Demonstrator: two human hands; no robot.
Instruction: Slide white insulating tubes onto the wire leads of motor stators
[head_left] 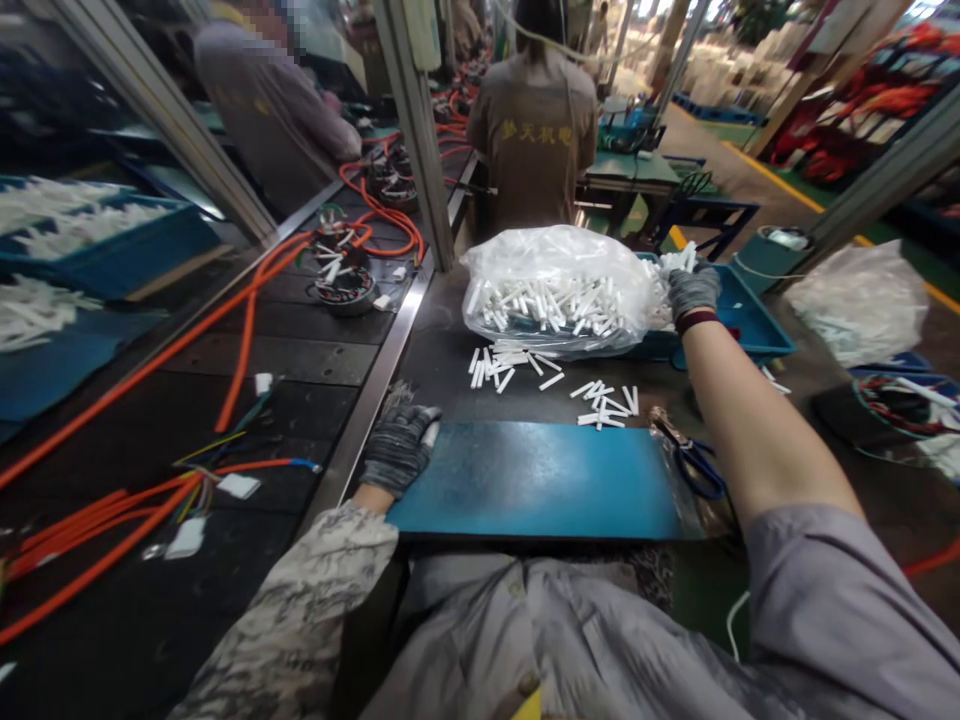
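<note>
My right hand, in a grey knitted glove, reaches over a blue plastic bin. Its fingers are closed around several short white tubes, which stick out past the fingertips. Beside it, a clear plastic bag full of similar tubes lies partly over the bin. My left hand, gloved too, rests at the left edge of a blue mat. Its fingers lie on the mat, partly bent, with a pale spot at the thumb side that I cannot make out. Loose white tubes lie between the mat and the bag.
Scissors lie right of the mat. Left of a metal rail, a dark conveyor carries orange cables and a wound motor stator. Two people work ahead. Another plastic bag lies at right.
</note>
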